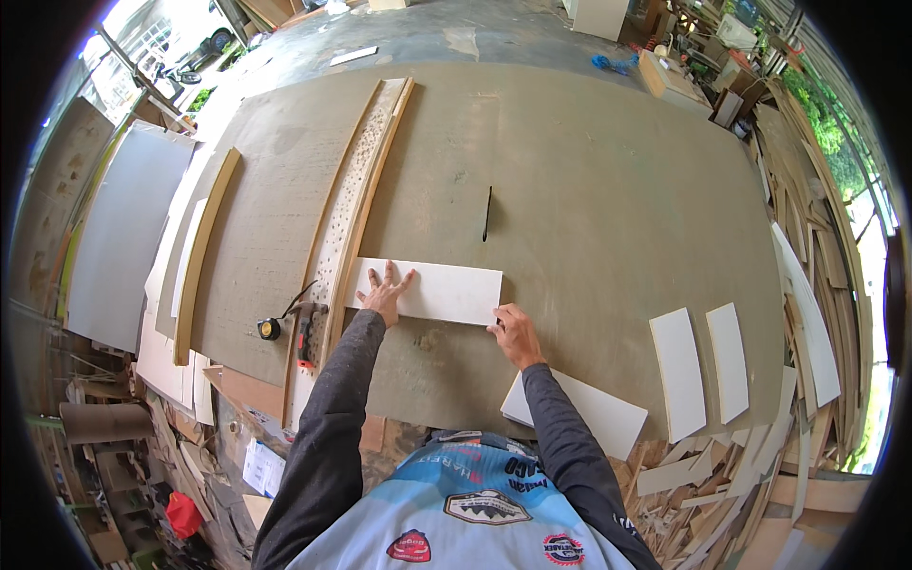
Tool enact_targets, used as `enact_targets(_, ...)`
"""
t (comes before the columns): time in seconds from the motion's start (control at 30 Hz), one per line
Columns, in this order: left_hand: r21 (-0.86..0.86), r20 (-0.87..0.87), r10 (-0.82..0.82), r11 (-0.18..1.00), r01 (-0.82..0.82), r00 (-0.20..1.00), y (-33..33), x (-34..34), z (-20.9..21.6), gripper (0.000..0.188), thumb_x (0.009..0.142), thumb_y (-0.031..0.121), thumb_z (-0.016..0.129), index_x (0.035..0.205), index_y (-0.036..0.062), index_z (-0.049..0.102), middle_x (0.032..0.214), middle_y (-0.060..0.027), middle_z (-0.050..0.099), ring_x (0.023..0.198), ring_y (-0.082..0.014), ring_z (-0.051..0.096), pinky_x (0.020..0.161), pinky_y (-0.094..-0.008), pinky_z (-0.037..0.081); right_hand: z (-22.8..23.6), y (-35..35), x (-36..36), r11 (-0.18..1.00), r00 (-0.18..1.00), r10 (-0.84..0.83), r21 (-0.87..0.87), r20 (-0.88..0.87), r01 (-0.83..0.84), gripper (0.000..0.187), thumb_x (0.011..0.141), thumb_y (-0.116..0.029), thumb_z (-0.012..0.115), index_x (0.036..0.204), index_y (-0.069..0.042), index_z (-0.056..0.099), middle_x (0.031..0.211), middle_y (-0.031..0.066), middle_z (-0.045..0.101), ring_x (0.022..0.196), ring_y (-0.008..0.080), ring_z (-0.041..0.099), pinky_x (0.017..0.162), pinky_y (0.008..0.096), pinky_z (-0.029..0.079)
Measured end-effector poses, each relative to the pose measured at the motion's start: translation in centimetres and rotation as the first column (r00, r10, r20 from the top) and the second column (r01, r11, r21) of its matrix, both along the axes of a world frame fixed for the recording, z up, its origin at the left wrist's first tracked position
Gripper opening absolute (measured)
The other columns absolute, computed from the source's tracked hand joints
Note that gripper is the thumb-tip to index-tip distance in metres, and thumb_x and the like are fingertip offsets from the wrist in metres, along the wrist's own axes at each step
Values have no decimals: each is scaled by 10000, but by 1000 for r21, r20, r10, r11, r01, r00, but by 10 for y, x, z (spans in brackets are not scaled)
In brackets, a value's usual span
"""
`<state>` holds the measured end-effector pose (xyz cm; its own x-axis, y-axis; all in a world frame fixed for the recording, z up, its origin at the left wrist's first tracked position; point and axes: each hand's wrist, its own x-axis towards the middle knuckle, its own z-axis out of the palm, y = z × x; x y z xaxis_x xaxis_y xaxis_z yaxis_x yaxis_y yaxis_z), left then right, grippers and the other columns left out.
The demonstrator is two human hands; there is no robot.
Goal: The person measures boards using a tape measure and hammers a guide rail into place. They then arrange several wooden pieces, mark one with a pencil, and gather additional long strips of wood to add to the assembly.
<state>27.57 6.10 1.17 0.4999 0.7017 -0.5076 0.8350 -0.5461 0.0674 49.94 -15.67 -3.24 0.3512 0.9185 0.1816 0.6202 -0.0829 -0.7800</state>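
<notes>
A white rectangular board (451, 290) lies flat on the large grey-brown worktable, its left end against a wooden rail (378, 166). My left hand (384, 296) rests on the board near that end, fingers spread flat. At the board's right end, my right hand (516, 337) has its fingers curled around the near corner. Beyond the board lies a thin black stick-like thing (487, 217), perhaps a pencil. A hammer (305, 334) with a red and black grip lies across the long speckled strip beside the rail. Left of it sits a black and yellow tape measure (270, 329).
More white boards (603, 418) lie by my right forearm, partly under it. Two narrow white pieces (678, 373) rest at the table's right. A long timber bar (204, 256) lies on the left. Scrap wood (679, 484) is heaped beyond the near right edge.
</notes>
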Motion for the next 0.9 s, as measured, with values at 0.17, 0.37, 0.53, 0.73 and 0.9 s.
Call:
enact_targets(0.17,2,63,13,1000,-14,998,5,11,6,1117,668,-165,499,1562,457,247,1689,-105,52,1508,-501,59,1060,-802,241,-7,1,20,999,995,7,34,-103,-3,315,765,-10,775,1057,52,675,1057,176,675,877,316,678,806,372,553)
enact_targets(0.37,25,85,28,999,-30,996,20,15,1,1105,659,-163,499,1557,442,279,1689,-89,84,1508,-496,87,1062,-799,244,2,14,29,998,998,64,23,-3,-64,221,818,-19,713,1033,30,691,1065,142,672,929,315,668,828,386,552)
enact_targets(0.53,31,99,14,999,-17,995,27,27,4,1093,670,-155,513,1557,440,283,1689,-82,88,1507,-496,97,1062,-795,250,1,20,35,999,998,42,5,-50,-41,174,855,-33,675,1016,30,691,1074,144,651,989,313,649,858,398,549)
enact_targets(0.73,46,93,20,999,-25,995,37,36,2,1091,679,-166,508,1559,437,280,1690,-78,91,1509,-491,99,1069,-788,249,-1,30,43,999,999,37,4,-5,-37,206,878,-70,666,1054,35,682,1081,145,645,996,312,643,868,398,544)
enact_targets(0.9,63,94,24,998,-30,995,49,39,-5,1085,689,-172,500,1560,434,277,1690,-67,93,1512,-484,94,1076,-783,250,6,38,46,999,997,50,12,61,-51,229,888,-88,662,1084,29,673,1062,143,641,1001,312,636,873,406,539)
